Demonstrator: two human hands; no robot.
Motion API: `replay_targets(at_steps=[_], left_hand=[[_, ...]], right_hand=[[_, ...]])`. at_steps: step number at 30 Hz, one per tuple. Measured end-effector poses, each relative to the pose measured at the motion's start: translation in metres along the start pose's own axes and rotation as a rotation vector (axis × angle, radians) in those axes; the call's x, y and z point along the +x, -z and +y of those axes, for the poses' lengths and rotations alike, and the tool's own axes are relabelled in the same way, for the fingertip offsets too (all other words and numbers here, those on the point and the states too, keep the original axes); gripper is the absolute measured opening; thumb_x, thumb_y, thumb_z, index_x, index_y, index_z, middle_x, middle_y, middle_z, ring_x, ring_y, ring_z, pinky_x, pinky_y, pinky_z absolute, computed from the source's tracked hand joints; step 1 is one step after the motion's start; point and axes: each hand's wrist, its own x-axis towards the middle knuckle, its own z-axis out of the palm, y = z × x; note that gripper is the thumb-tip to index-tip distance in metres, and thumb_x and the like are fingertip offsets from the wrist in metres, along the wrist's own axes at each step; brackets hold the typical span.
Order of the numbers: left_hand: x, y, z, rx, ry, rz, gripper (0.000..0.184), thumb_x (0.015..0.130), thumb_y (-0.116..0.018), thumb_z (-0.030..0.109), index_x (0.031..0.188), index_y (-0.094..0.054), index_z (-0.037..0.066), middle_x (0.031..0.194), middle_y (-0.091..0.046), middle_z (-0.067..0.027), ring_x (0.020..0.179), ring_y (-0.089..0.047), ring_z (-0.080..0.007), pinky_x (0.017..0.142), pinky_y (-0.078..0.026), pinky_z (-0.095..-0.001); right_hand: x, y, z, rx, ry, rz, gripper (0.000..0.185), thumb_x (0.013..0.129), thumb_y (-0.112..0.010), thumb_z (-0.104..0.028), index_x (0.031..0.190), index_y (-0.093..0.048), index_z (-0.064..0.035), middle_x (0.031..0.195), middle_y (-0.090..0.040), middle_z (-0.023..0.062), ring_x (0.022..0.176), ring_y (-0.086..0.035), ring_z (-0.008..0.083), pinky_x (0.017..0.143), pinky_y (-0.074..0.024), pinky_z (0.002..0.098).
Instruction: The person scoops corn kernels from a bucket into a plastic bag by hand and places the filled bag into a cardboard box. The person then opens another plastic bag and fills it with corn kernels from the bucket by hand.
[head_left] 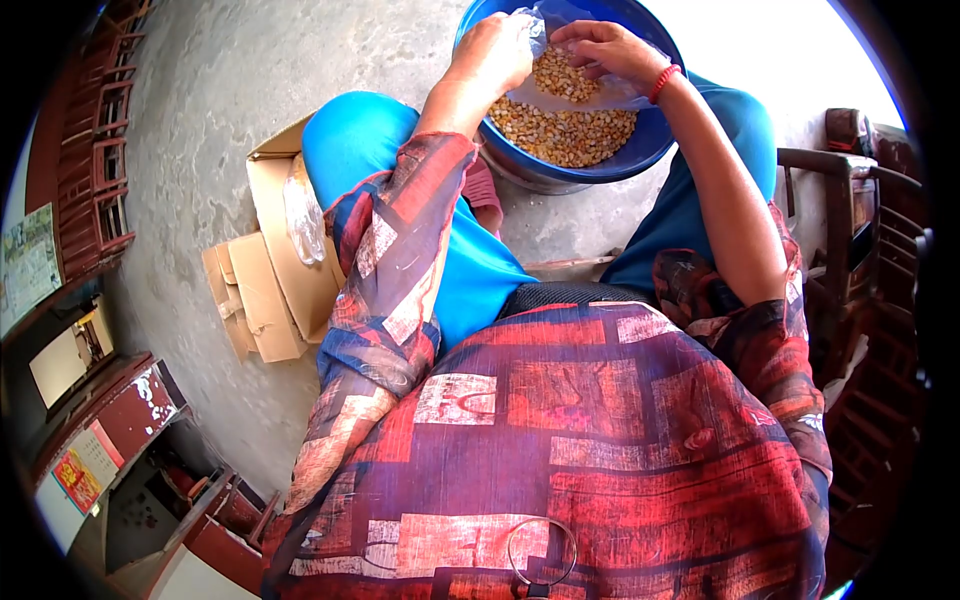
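A blue basin (655,150) holds loose yellow corn kernels (565,135) in front of me. A clear plastic bag (538,35) lies over the basin, with more kernels showing in or through it. My left hand (497,52) is closed on the bag's gathered edge at the basin's left rim. Beside it, my right hand (612,52), with a red bracelet (664,83) at the wrist, hovers over the bag and kernels. Its fingers are partly bent and apart, and nothing shows in them.
My knees flank the basin on the concrete floor (220,120). Flattened cardboard (265,290) with a clear plastic wrapper (303,215) lies by my left leg. A dark wooden chair (850,190) stands at the right. Red-brown furniture (120,420) lines the left side.
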Motion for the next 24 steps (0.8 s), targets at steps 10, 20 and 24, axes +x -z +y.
replay_targets(at_steps=[10,20,24], left_hand=[[0.000,0.000,0.001,0.033,0.013,-0.049,0.032,0.073,-0.053,0.010,0.104,-0.060,0.006,0.099,-0.059,-0.0172,0.094,-0.056,-0.0336,0.084,-0.044,-0.0393],[0.001,-0.003,-0.002,-0.001,-0.042,-0.020,0.026,0.077,-0.049,0.013,0.099,-0.060,0.004,0.094,-0.059,-0.0186,0.090,-0.057,-0.0350,0.082,-0.044,-0.0412],[0.000,-0.002,0.001,-0.049,-0.027,0.013,0.026,0.077,-0.048,0.013,0.099,-0.060,0.004,0.096,-0.059,-0.0188,0.091,-0.056,-0.0351,0.082,-0.044,-0.0414]], right_hand=[[-0.026,-0.005,-0.038,-0.058,-0.010,-0.361,0.027,0.091,-0.044,-0.023,0.102,-0.060,-0.0041,0.087,-0.063,0.0024,0.073,-0.059,0.0067,0.061,-0.0517,0.0213],[-0.026,-0.041,-0.008,-1.105,-0.036,-0.525,0.025,0.075,-0.051,-0.020,0.088,-0.063,-0.0030,0.093,-0.062,0.0188,0.085,-0.059,0.0349,0.083,-0.0456,0.0377],[-0.019,-0.050,0.011,-1.273,-0.033,-0.542,0.026,0.073,-0.051,-0.016,0.090,-0.065,-0.0009,0.093,-0.063,0.0188,0.088,-0.061,0.0309,0.080,-0.0474,0.0364]])
